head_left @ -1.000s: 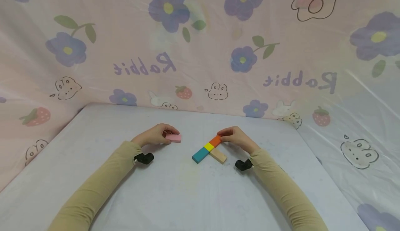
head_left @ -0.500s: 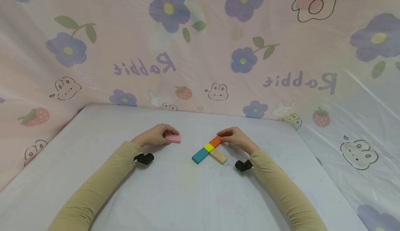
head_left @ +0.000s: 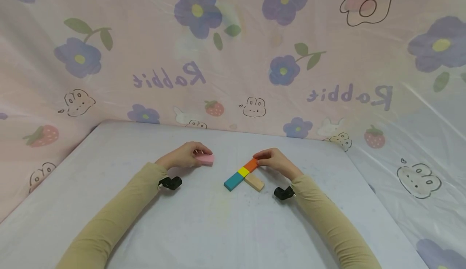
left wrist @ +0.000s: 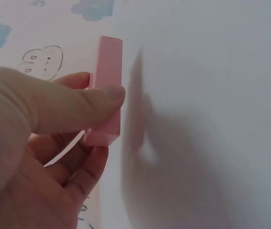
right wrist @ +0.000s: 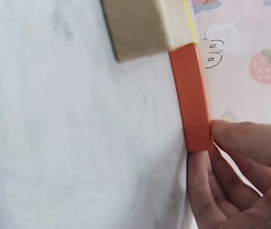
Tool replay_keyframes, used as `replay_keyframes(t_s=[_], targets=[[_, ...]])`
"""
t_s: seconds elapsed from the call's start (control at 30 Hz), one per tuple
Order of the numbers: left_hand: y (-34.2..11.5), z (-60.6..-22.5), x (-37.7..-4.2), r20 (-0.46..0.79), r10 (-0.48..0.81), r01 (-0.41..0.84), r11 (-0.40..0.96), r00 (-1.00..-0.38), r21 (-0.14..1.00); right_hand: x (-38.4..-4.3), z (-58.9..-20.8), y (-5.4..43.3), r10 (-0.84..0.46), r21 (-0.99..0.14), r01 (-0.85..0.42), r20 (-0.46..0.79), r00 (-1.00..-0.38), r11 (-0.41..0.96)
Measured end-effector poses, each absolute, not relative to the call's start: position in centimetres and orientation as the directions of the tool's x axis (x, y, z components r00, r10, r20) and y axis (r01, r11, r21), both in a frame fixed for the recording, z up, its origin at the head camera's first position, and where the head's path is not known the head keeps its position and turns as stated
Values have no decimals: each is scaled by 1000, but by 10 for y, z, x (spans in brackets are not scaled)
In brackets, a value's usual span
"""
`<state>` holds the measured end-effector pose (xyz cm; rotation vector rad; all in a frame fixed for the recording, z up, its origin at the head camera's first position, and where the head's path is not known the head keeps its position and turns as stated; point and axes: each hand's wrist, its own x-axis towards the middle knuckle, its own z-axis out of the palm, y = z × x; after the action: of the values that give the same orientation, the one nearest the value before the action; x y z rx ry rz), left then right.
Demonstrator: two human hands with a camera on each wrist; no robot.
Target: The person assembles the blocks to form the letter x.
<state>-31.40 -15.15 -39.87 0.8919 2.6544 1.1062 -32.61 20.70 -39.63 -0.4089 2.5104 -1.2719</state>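
Between the thumb and fingers of my left hand (head_left: 183, 155) is a pink block (left wrist: 107, 71), pinched at its sides. In the left wrist view its shadow falls apart from it, so it appears raised off the table. My right hand (head_left: 278, 163) grips the far end of an orange block (right wrist: 192, 100), thumb at its top edge and a finger against its end. The orange block lies in a slanting row with a yellow block (head_left: 243, 172) and a blue block (head_left: 234, 181). A plain wooden block (head_left: 254, 182) angles off the row beside the yellow one.
The blocks lie on a white-covered table (head_left: 189, 228). A printed curtain (head_left: 233, 50) with flowers and rabbits hangs behind and at the sides. Black wrist cameras sit under both sleeves.
My left hand has moved slightly right and away with the pink block, which now seems lifted. The right hand and the row of blocks have stayed in place.
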Motion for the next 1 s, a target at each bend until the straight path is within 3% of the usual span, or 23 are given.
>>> replay_keyframes(t_s=[0.33,1.0], targets=[[-132,-385,-322,147,614,540,526,-776,657,-328,-397,207,-374,-811,-114,-136,-917,574],[-97,-387,-322,110,670,571,522,-734,633,-328,-397,206,-370,-807,-104,-149,-917,581]])
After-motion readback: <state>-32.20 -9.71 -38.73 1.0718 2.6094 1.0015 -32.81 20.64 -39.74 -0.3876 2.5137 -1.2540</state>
